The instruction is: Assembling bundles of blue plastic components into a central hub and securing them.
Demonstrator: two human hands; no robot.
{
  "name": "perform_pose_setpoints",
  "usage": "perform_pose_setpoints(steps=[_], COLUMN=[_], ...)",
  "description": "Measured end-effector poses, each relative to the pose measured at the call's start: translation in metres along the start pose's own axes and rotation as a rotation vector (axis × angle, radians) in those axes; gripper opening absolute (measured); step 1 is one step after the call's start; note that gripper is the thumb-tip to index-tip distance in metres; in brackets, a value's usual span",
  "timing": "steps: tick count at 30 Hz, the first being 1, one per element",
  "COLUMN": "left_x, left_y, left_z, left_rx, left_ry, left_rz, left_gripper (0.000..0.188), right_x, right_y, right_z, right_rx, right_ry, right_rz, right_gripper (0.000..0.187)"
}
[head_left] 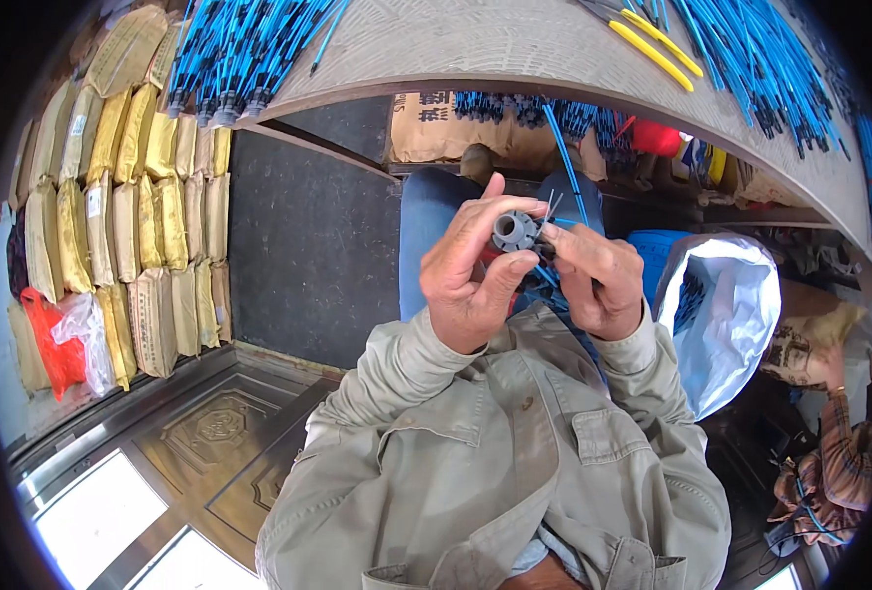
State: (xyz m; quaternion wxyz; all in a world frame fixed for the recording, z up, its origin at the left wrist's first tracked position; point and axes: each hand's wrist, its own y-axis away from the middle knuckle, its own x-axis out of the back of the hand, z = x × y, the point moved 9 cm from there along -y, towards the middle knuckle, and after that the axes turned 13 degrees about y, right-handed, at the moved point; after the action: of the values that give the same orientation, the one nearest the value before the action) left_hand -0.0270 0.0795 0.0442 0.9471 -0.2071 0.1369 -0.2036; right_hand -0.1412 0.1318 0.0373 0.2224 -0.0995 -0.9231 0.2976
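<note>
In front of my lap, my left hand grips a grey round plastic fitting with a hollow centre and notched rim, held between thumb and fingers. Close against its right side, my right hand has its thumb and fingertips pinched together at thin grey strands that stick up beside the fitting. Whether the strands belong to the fitting I cannot tell. A thin blue tube with black parts slants down behind the right hand; more blue shows below the fingers, partly hidden.
Bundles of blue tubes and yellow-handled pliers lie on the worktable. A white-lined sack stands at my right. Stacked packages line the left wall. Another person's arm shows at far right.
</note>
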Motion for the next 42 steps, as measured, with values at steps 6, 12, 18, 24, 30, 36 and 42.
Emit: perform_pose_setpoints(steps=[6,12,18,24,30,36,42], left_x=[-0.005,-0.018,-0.024,-0.03,-0.031,-0.029,-0.036], left_y=[0.006,0.006,0.01,0.01,0.011,0.011,0.008], left_z=[-0.002,-0.008,-0.007,-0.005,-0.008,-0.007,-0.006], left_rx=[0.006,0.02,0.041,-0.007,0.02,0.02,-0.016], left_ry=[0.037,0.164,0.205,0.187,0.211,0.129,0.06], left_rz=[0.014,-0.085,-0.035,-0.063,-0.031,0.005,0.044], left_gripper=[0.029,0.035,0.034,0.031,0.028,0.025,0.023], right_x=[-0.001,0.002,0.002,0.008,0.013,0.011,0.018], right_y=[0.008,0.009,0.012,0.013,0.022,0.033,0.038], right_z=[-0.008,-0.005,-0.008,-0.006,-0.007,-0.003,0.005], right_rx=[0.013,0.012,-0.001,-0.079,-0.14,-0.31,-0.412], right_ry=[0.161,-0.085,-0.013,-0.138,0.054,0.155,0.112], right_rz=[0.067,0.163,0.196,0.223,0.295,0.328,0.472], right_gripper=[0.046,0.031,0.029,0.025,0.019,0.014,0.015])
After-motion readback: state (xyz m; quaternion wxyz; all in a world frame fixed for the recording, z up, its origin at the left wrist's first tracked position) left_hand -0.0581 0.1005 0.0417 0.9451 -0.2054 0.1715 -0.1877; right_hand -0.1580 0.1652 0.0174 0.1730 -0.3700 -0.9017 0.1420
